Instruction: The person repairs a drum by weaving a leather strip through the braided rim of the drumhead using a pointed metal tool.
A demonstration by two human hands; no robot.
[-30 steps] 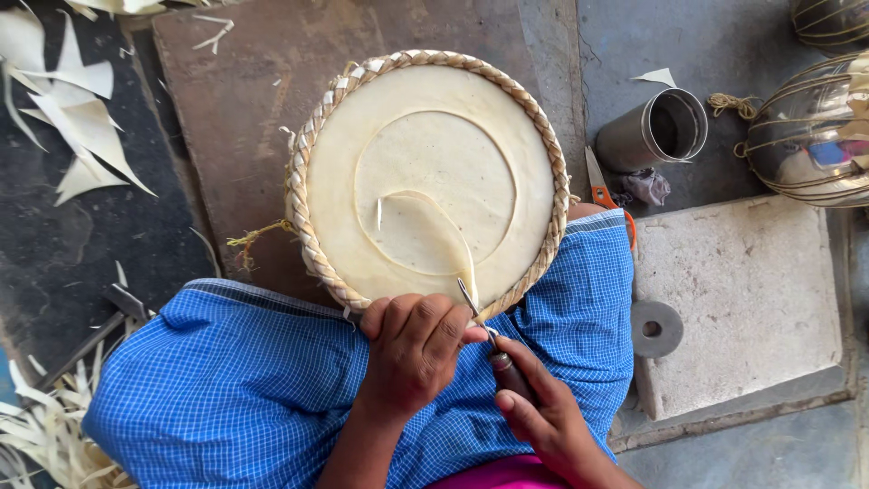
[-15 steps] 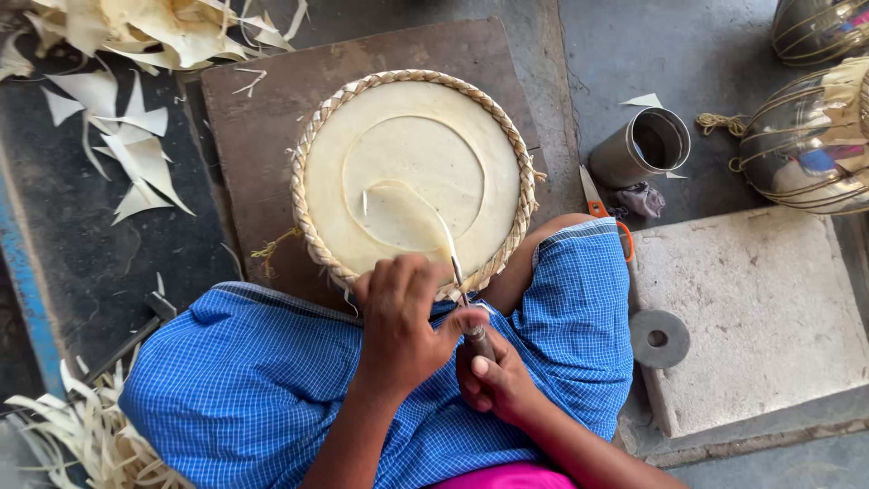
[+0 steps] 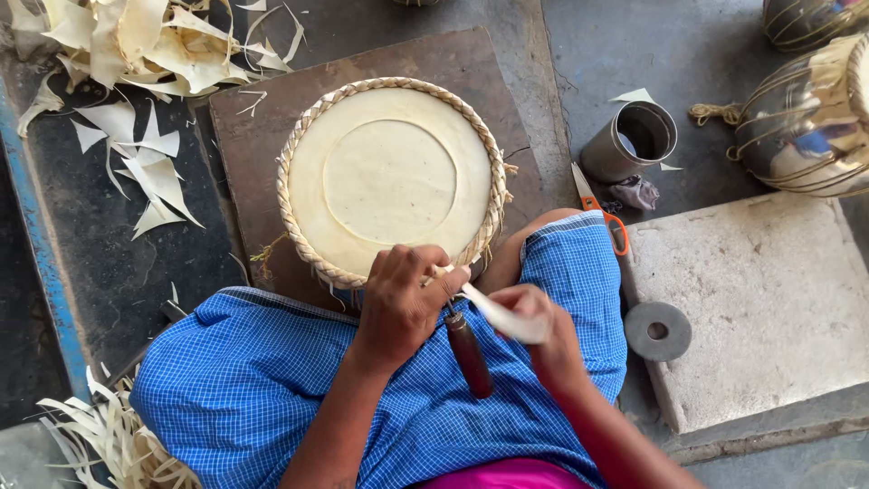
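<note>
While my left hand (image 3: pixel 403 303) grips the brown wooden-handled knife (image 3: pixel 469 351), fingers closed round it, my right hand (image 3: pixel 541 328) pinches a pale curled strip (image 3: pixel 496 314), now cut free of the round cream hide disc with braided rim (image 3: pixel 389 177), which lies smooth just beyond.

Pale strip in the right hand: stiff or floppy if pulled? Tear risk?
The pale strip curves between the left hand and right hand, so probably flexible, not rigid. It looks thin like the curled offcuts, so likely light and possibly easy to tear.
</note>
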